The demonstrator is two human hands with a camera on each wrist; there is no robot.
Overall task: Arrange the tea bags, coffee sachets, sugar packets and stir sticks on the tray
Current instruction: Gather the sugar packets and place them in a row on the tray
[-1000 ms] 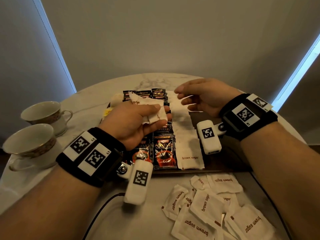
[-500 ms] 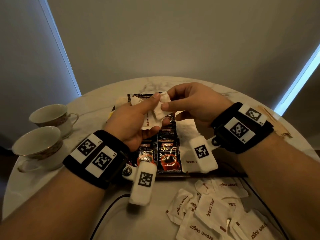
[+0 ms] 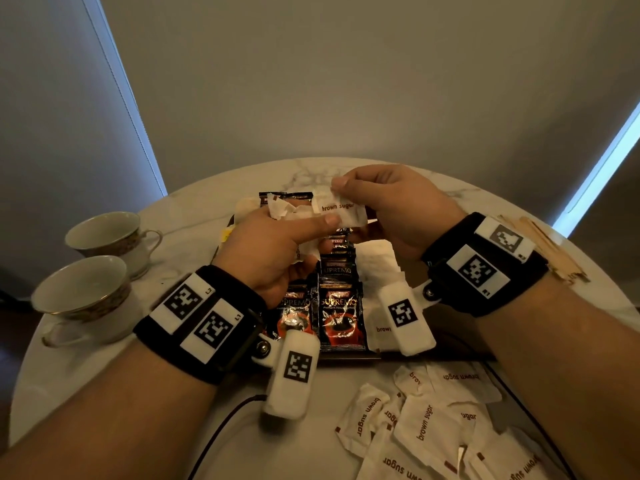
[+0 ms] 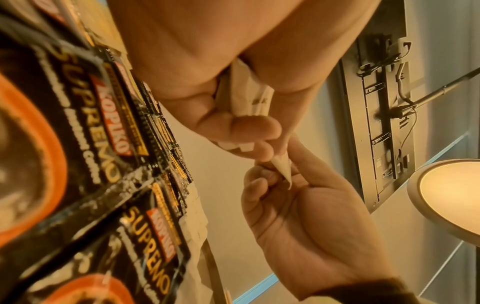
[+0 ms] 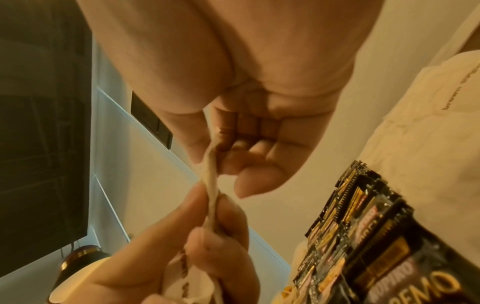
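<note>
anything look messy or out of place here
Yes: white brown sugar packets lie in a loose, overlapping heap on the marble table, off the dark tray, some upside down. The coffee sachets sit in neat rows.

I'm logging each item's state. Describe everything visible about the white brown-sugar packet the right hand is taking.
The white paper brown-sugar packet is a small flat sachet printed "brown sugar" in brown letters, slightly creased. It is held in the air above the dark tray, roughly level. The right hand pinches its upper edge; the left hand, which grips a crumpled bunch of similar packets, has its thumb on the lower edge.
</note>
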